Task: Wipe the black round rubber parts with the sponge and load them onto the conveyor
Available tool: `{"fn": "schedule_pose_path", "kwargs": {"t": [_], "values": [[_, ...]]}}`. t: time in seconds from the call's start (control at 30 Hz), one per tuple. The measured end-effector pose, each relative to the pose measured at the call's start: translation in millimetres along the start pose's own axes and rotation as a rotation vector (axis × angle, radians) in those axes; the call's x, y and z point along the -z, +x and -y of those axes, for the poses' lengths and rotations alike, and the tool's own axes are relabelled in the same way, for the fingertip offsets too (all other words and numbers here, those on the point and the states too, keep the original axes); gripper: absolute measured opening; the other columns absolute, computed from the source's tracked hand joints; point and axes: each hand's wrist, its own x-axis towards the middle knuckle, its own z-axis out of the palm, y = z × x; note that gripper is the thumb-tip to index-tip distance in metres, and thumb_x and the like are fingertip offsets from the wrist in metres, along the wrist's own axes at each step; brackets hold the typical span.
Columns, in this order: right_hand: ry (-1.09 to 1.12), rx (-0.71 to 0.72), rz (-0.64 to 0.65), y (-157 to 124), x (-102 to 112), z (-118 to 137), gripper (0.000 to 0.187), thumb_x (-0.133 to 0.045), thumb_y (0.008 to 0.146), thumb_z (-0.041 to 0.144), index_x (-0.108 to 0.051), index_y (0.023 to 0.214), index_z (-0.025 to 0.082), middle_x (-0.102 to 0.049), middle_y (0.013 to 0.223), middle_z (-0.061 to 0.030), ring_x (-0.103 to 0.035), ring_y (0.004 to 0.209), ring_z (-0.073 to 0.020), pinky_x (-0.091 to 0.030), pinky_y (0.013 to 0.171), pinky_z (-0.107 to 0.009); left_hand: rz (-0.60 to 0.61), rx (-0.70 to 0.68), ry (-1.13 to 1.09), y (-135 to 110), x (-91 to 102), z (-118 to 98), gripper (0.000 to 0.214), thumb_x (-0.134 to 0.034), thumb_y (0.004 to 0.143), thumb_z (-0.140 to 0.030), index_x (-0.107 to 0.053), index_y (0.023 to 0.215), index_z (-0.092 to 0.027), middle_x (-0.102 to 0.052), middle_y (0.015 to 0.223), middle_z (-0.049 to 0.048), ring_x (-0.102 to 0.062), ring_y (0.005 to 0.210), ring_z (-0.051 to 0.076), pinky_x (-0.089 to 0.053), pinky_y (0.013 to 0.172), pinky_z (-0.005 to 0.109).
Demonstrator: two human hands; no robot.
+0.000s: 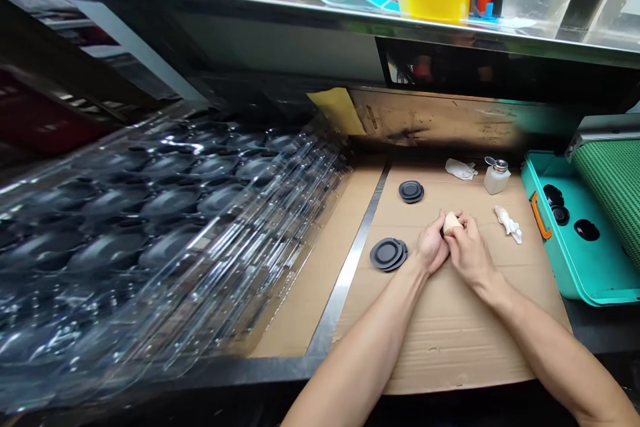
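Two bare hands are in front of me, one left hand (429,247) and one right hand (467,255), with one pale cream wad (452,222) between them. I count one brown cardboard sheet (450,347), two stacks of round black rubber discs (411,191) (389,254), two crumpled white cloths (461,169) (509,224), and one frosted plastic bottle with a metal cap (497,177). There is one teal case with an orange handle (543,213), three round black discs (586,229) in it, and one stack of clear plastic trays (165,213), its layers too many to count from here.
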Motion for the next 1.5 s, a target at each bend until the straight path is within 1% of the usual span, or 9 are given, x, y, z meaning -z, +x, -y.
{"fn": "schedule_pose_path", "kwargs": {"t": [0.23,0.4,0.77,0.93,1.07,1.23,1.3,1.37,1.5], "values": [[0.024,-0.024,0.012,-2,-3,-3,0.017,-0.050,0.094,0.024,-0.067,0.098,0.022,-0.051,0.116,-0.0099,-0.059,0.095,-0.0213,-0.053,0.083,-0.035,-0.037,-0.033,0.046,3,1.5,-1,0.034,-0.044,0.102,-0.033,-0.069,0.106,-0.010,-0.073,0.113,0.0153,-0.064,0.118,0.026,-0.046,0.110,0.042],[0.149,-0.145,-0.069,4,-7,3,0.011,-0.056,0.090,0.022,-0.067,0.092,0.021,-0.053,0.102,-0.0078,-0.058,0.102,-0.0224,-0.051,0.095,-0.036,-0.044,-0.057,0.056,4,1.1,5,0.036,-0.042,0.103,-0.035,-0.068,0.112,-0.011,-0.071,0.120,0.0150,-0.064,0.119,0.025,-0.045,0.111,0.041],[-0.157,-0.156,0.060,-1,-1,12,0.023,-0.045,0.098,0.024,-0.065,0.109,0.019,-0.049,0.122,-0.0124,-0.059,0.084,-0.0201,-0.049,0.070,-0.032,-0.074,-0.166,0.088,3,2.7,8,0.033,-0.043,0.103,-0.029,-0.069,0.109,-0.011,-0.072,0.115,0.0140,-0.066,0.113,0.021,-0.045,0.109,0.037],[-0.136,-0.170,0.128,0,12,0,0.019,-0.048,0.098,0.022,-0.066,0.102,0.020,-0.052,0.121,-0.0099,-0.058,0.083,-0.0165,-0.047,0.075,-0.029,-0.125,-0.220,0.076,6,2.6,-4,0.029,-0.044,0.102,-0.027,-0.066,0.107,-0.008,-0.069,0.118,0.0181,-0.068,0.108,0.023,-0.050,0.101,0.039],[-0.144,-0.091,0.205,-5,26,-4,0.015,-0.053,0.097,0.026,-0.067,0.095,0.021,-0.062,0.102,-0.0060,-0.058,0.091,-0.0190,-0.044,0.086,-0.030,-0.189,-0.261,0.051,6,9.1,-23,0.026,-0.050,0.100,-0.037,-0.059,0.115,-0.017,-0.067,0.120,0.0155,-0.071,0.098,0.025,-0.056,0.083,0.040],[-0.508,-0.205,-0.075,7,54,-27,0.023,-0.053,0.097,0.037,-0.068,0.108,0.023,-0.061,0.126,-0.0131,-0.049,0.115,-0.0321,-0.038,0.094,-0.043,-0.171,-0.117,-0.004,0,7.1,-29,0.031,-0.046,0.099,-0.051,-0.056,0.100,-0.022,-0.070,0.101,0.0117,-0.070,0.079,0.023,-0.050,0.058,0.028],[-0.556,-0.320,-0.069,12,60,-40,0.025,-0.053,0.096,0.033,-0.066,0.113,0.019,-0.062,0.124,-0.0170,-0.051,0.113,-0.0333,-0.039,0.090,-0.043,-0.145,-0.004,-0.043,-4,2.3,-29,0.038,-0.036,0.101,-0.051,-0.056,0.096,-0.019,-0.069,0.095,0.0146,-0.068,0.074,0.023,-0.048,0.055,0.028],[-0.462,-0.351,-0.004,15,62,-47,0.023,-0.050,0.096,0.028,-0.066,0.109,0.017,-0.067,0.111,-0.0162,-0.057,0.104,-0.0297,-0.041,0.086,-0.039,-0.113,0.057,-0.077,-7,-2.8,-30,0.039,-0.031,0.101,-0.044,-0.058,0.099,-0.016,-0.069,0.094,0.0174,-0.067,0.074,0.023,-0.050,0.057,0.030],[-0.085,-0.120,-0.004,15,56,-33,0.022,-0.044,0.099,0.027,-0.063,0.104,0.018,-0.069,0.104,-0.0101,-0.062,0.095,-0.0214,-0.044,0.082,-0.029,-0.045,0.098,-0.039,-11,-9.5,-28,0.032,-0.036,0.099,-0.030,-0.062,0.105,-0.012,-0.070,0.093,0.0177,-0.069,0.076,0.022,-0.053,0.062,0.030]]}}
